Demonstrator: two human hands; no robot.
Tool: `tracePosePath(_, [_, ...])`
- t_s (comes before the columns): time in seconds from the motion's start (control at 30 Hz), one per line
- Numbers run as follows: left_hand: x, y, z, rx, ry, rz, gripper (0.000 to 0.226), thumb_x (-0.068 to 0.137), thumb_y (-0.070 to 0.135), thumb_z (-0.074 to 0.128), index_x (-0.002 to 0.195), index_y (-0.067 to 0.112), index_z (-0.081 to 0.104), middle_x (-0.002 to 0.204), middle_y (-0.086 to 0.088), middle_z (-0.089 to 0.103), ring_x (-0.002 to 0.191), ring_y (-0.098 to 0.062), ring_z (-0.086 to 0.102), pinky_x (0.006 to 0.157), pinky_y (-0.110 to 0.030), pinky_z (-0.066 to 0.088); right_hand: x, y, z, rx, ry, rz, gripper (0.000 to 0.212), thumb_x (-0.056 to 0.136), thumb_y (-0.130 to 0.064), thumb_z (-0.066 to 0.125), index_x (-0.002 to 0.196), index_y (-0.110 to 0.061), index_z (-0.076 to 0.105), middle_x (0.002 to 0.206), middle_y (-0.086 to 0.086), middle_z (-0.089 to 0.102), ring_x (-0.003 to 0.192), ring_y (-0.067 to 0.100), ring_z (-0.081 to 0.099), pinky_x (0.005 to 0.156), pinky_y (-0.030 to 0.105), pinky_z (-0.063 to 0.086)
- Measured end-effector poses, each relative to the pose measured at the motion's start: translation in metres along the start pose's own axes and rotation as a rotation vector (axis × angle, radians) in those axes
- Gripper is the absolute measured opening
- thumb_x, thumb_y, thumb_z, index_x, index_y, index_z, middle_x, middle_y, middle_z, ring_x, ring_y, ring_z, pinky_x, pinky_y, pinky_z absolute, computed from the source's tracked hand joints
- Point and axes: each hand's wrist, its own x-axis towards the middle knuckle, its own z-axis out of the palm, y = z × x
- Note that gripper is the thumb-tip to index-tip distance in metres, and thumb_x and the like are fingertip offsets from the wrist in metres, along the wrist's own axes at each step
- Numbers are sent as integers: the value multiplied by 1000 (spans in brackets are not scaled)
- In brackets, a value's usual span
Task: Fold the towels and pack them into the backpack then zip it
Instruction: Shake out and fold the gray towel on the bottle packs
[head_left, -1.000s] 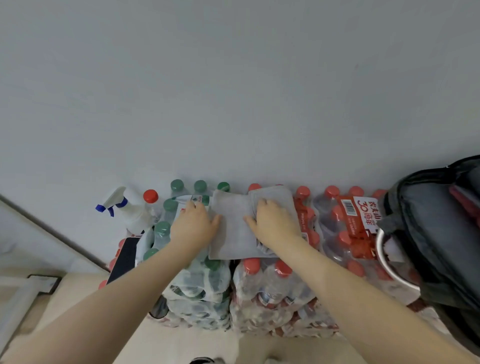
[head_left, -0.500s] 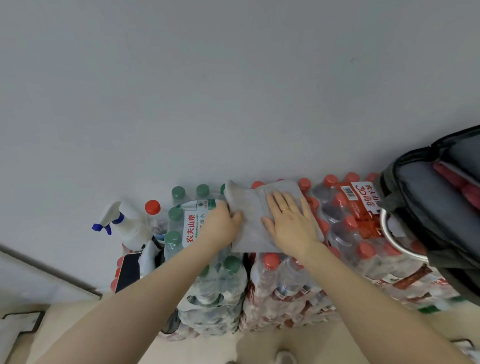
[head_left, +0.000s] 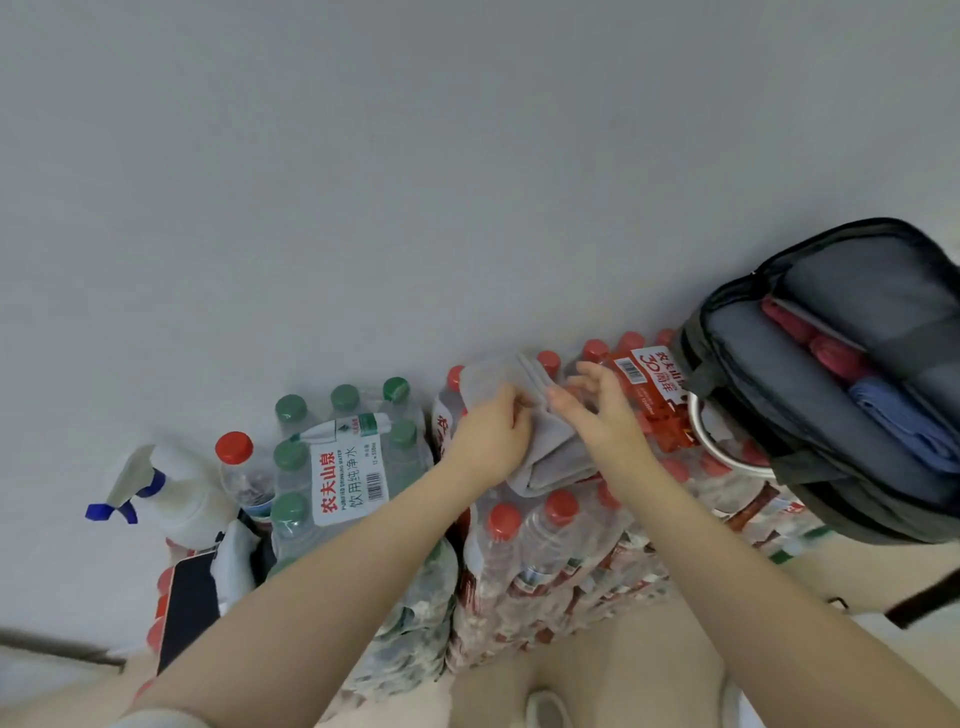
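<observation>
Grey towel (head_left: 545, 457), part folded, lies on the red-capped bottle packs (head_left: 540, 525) at centre frame, long axis running upper left to lower right. My left hand (head_left: 491, 441) grips its left edge, fingers curled; right hand (head_left: 597, 410) hovers over its right edge, fingers spread, holding nothing. The open backpack (head_left: 769, 395) sits right of frame, nearer my right hand.

Two bare forearms, pale sleeve edge (head_left: 156, 719) at left arm, light trousers (head_left: 613, 670)
</observation>
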Motion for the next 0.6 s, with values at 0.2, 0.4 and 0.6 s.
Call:
tracePosePath(0.2, [8, -24, -2, 414, -39, 264, 64, 70, 63, 43, 113, 16, 54, 139, -3, 41, 134, -23, 29, 112, -37, 16, -8, 20, 3, -558, -87, -190, 53, 89, -9, 52, 139, -14, 33, 143, 6, 34, 129, 22, 40, 105, 34, 37])
tracePosePath(0.4, [25, -24, -3, 551, -266, 252, 113, 62, 77, 56, 147, 19, 9, 157, -2, -4, 144, -22, -7, 116, -41, -4, -7, 33, -11, -403, -132, -125, 69, 90, -11, 56, 147, -16, 18, 146, 1, 32, 135, 14, 31, 108, 26, 29])
tracePosePath(0.6, [33, -32, -5, 446, -299, 297, 132, 49, 85, 52, 147, 15, -3, 156, -4, -10, 143, -20, -11, 114, -38, -8, 0, 29, -9, -654, -42, -73, 67, 88, -25, 60, 145, -18, 24, 136, 9, 47, 128, 26, 42, 104, 39, 39])
